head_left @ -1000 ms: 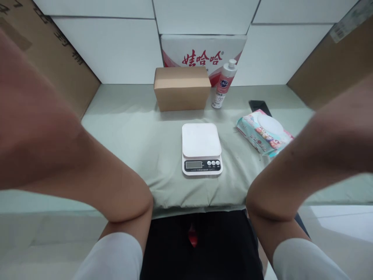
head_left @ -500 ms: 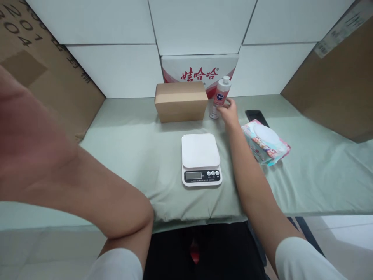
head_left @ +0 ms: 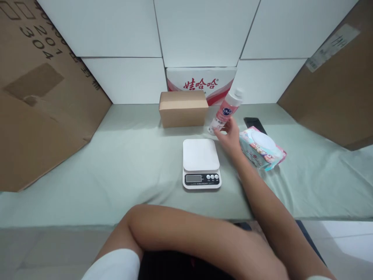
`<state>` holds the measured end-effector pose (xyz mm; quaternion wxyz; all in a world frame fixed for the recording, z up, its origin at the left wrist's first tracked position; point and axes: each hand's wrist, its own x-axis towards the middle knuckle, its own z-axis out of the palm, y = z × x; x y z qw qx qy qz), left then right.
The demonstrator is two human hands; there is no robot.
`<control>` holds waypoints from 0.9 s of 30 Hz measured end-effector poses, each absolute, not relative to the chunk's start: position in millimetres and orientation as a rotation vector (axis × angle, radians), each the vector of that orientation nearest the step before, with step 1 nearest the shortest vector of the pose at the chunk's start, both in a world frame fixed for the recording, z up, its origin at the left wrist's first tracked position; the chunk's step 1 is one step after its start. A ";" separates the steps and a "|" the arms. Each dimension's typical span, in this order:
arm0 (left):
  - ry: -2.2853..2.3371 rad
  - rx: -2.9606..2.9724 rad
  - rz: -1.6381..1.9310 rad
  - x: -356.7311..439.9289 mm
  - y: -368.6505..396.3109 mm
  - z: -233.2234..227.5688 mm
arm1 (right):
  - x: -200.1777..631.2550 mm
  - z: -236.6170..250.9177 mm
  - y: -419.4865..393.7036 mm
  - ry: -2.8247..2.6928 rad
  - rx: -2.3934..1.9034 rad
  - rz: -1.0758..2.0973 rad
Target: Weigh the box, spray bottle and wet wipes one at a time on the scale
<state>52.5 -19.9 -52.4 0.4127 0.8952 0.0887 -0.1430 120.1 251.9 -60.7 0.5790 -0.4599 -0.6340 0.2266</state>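
My right hand (head_left: 230,137) is closed around the lower part of a pink-labelled bottle (head_left: 225,111) with a white cap. The bottle tilts, its cap leaning right and its base above the green cloth behind the scale. A white digital kitchen scale (head_left: 201,155) stands on the cloth in front of it, with a bare platform and a grey display. My left forearm runs across the bottom of the view toward the right. At its end the left hand (head_left: 269,258) is blurred and partly cut off, its fingers hidden.
A closed brown cardboard box (head_left: 183,112) stands left of the bottle, before a white printed carton (head_left: 201,79). A pack of wipes (head_left: 262,147) lies right of my hand, beside a flat black object (head_left: 255,124). Large cardboard panels (head_left: 43,116) flank both sides.
My right hand has tilted the bottle further and brought it nearer to me. My left arm has swung from the upper left down across the front to the right.
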 end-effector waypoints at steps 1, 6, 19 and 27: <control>0.183 2.265 -0.403 57.8 -22.6 -62.8 | 117.9 -59.4 239.4 -1.524 -1.004 0.602; -0.316 2.026 -0.660 65.9 -8.5 -100.2 | 102.7 -55.3 200.9 -1.719 -0.813 0.830; -0.552 1.800 -0.678 80.1 10.2 -122.4 | 113.7 -47.4 196.5 -1.989 -0.788 0.665; -0.672 1.912 -0.443 82.8 7.3 -125.8 | 115.8 -44.4 196.7 -1.967 -0.780 0.593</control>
